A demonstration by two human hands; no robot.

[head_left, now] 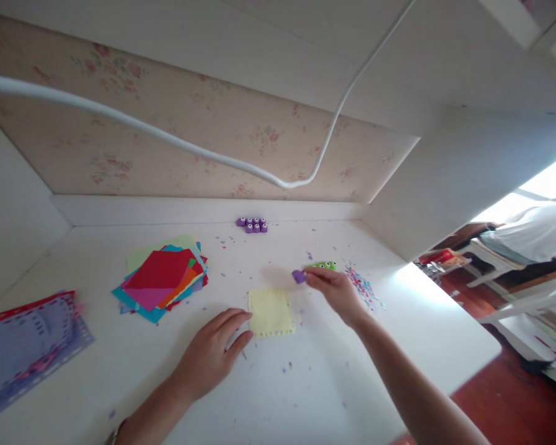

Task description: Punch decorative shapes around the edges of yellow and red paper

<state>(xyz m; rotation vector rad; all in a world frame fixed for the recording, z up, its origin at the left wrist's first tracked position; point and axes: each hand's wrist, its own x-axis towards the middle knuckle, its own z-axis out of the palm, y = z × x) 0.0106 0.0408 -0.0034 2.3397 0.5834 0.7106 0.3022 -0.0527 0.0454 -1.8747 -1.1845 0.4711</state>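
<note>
A square of pale yellow paper (pixel 271 313) lies on the white desk, with small punched holes along its left and bottom edges. My left hand (pixel 213 346) is at the paper's left edge, thumb and fingers apart, fingertips touching it. Just above the paper's upper right corner, my right hand (pixel 336 289) pinches a small purple paper punch (pixel 299 276) between thumb and fingers. Green paper punches (pixel 323 266) stand in a row behind that hand, partly hidden by it. Several more purple punches (pixel 256 227) are grouped near the back of the desk.
A stack of coloured paper (pixel 160 278) lies at left, with purple and red hole-edged sheets (pixel 23 346) farther left. Punched paper bits (pixel 362 285) are heaped at right and scattered about. A white cable (pixel 185 145) hangs across the front. The desk's right edge (pixel 479 364) shows.
</note>
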